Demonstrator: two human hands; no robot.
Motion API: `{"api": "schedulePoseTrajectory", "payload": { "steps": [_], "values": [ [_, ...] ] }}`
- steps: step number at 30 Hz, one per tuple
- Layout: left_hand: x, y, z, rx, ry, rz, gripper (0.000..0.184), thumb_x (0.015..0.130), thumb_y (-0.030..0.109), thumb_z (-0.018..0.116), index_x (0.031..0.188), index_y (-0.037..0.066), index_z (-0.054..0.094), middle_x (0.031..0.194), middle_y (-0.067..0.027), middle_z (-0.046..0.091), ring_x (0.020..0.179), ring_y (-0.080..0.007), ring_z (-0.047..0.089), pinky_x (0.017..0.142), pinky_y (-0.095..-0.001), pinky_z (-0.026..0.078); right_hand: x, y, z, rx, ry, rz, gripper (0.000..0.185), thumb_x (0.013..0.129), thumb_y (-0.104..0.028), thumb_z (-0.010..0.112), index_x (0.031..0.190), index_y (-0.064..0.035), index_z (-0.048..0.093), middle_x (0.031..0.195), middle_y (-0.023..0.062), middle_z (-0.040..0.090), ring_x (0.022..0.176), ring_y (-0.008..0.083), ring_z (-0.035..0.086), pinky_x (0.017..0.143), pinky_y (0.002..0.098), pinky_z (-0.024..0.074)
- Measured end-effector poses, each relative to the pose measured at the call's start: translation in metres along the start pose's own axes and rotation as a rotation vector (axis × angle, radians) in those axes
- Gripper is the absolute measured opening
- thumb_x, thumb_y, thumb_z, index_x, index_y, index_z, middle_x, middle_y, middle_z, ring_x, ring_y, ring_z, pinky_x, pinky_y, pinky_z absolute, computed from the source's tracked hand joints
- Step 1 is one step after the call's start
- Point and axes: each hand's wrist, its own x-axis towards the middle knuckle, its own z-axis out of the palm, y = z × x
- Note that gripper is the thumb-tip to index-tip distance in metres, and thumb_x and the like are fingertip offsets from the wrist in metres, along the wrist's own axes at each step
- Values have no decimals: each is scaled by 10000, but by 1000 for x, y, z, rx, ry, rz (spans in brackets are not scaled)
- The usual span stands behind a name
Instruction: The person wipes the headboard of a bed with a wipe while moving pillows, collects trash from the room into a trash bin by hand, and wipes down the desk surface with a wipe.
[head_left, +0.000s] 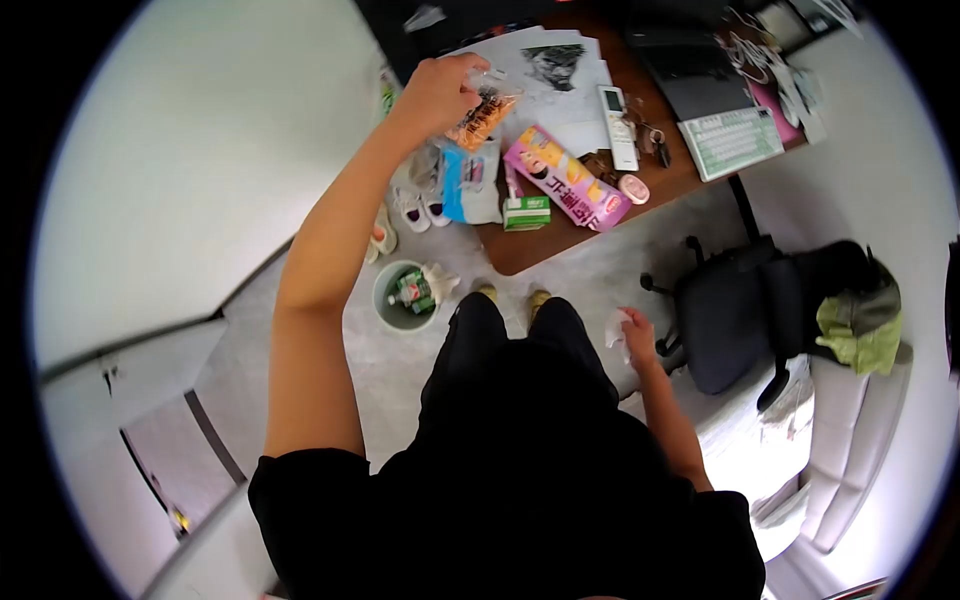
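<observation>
My left hand [438, 95] is stretched out over the table's left side, its fingers closed on the top of a clear plastic packet [482, 120] with orange contents and dark print. Just below that packet lies a blue and white pack [468, 182]. Beside it are a long pink snack box [566, 178] and a small green box [526, 213]. Low at my right side, my right hand [638, 335] grips a crumpled white tissue [617, 335]. Beneath the left hand, papers [590, 110] with a dark printed face lie on the wood.
A white bin [387, 318] holding green bottles stands on the floor left of my legs. The brown table [515, 255] also carries a white remote [618, 130], keys, a pink round item [633, 188] and a keyboard [735, 142]. A black chair [720, 310] stands at right.
</observation>
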Motion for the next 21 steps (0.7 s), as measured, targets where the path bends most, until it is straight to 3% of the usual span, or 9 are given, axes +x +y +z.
{"api": "schedulePoseTrajectory", "payload": {
  "steps": [3,5,6,7,11,15,17,21],
  "values": [
    [-63,34,-53,-31,-66,-329,358,705,81,651,1056,48,593,688,-107,634,585,-228,608,606,-340,497,30,-27,-9,-68,-44,-51,343,758,-14,449,1064,-20,602,851,60,618,703,133,573,595,259,465],
    [-117,12,-55,-92,21,-453,367,713,78,668,1071,50,591,662,-73,621,559,-167,576,558,-296,471,59,-13,-18,-143,-80,-85,350,750,-6,450,1066,-17,601,859,75,621,706,149,579,581,266,468],
    [-147,2,-55,-107,61,-559,370,711,66,674,1072,48,595,653,-68,617,554,-142,566,546,-280,459,71,-6,-20,-60,-85,-63,344,731,-4,450,1032,-9,617,880,63,634,774,144,583,695,274,465],
    [-181,-10,-54,-119,102,-665,373,710,54,680,1073,47,598,644,-63,612,550,-117,555,533,-264,447,74,-10,-18,-62,-94,-44,353,730,5,443,1041,-1,609,882,70,632,739,147,588,639,266,471],
    [-318,-89,6,109,209,-861,372,693,88,699,1053,43,615,661,-76,643,569,-150,613,525,-284,467,80,-5,-6,20,-208,37,352,734,20,426,1047,21,587,862,89,623,649,144,578,511,247,449],
    [-391,-135,70,-168,375,-1260,437,621,165,754,1021,42,629,764,-120,654,716,-232,642,674,-321,507,69,9,0,-80,-255,95,343,752,-3,424,1064,21,564,875,89,612,632,155,571,492,251,439],
    [-404,-150,98,-144,437,-1442,520,586,200,779,1041,17,606,833,-145,656,787,-238,642,718,-326,503,62,12,1,-125,-248,99,341,752,-5,426,1062,19,565,871,89,613,631,156,571,488,252,439],
    [-430,-184,152,430,316,-1154,554,578,223,793,1049,23,580,895,-164,637,819,-261,619,768,-377,487,48,15,-2,-170,-134,72,318,742,2,454,1025,16,599,834,83,629,678,153,596,540,266,470]
  ]
}}
